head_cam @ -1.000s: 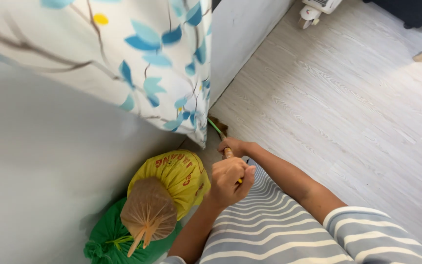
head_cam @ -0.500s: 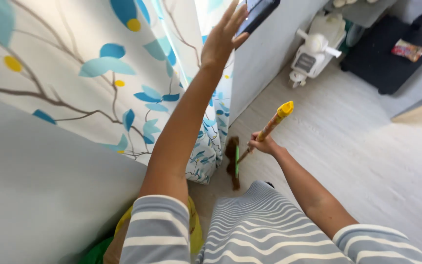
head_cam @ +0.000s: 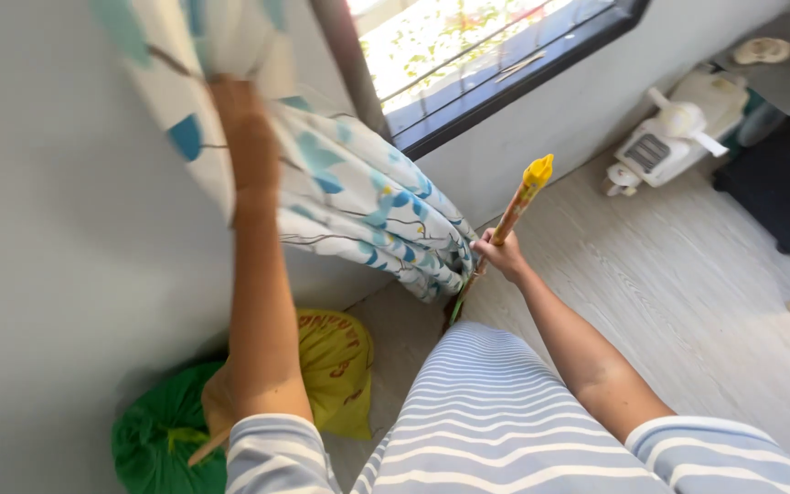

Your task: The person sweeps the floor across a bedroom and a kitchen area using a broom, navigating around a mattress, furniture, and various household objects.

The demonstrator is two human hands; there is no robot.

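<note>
Far left of the window (head_cam: 496,64), low by the wall, sit a green bag (head_cam: 153,434) and a yellow bag (head_cam: 336,366). Above them the left hand (head_cam: 235,101) is raised into the leaf-patterned curtain (head_cam: 368,210), lifting it aside (too blurred to tell how its fingers lie). Below the window, the right hand (head_cam: 497,253) has its fingers clamped on the broom handle (head_cam: 521,199), which tilts upward. A white toy scooter (head_cam: 665,137) stands beyond on the floor.

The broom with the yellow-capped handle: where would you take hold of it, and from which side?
Grip the broom on the bare stretch of handle above the right hand, below the yellow cap. Come from the open floor side: the stick leans up and to the right, and the curtain crowds its other side.
</note>
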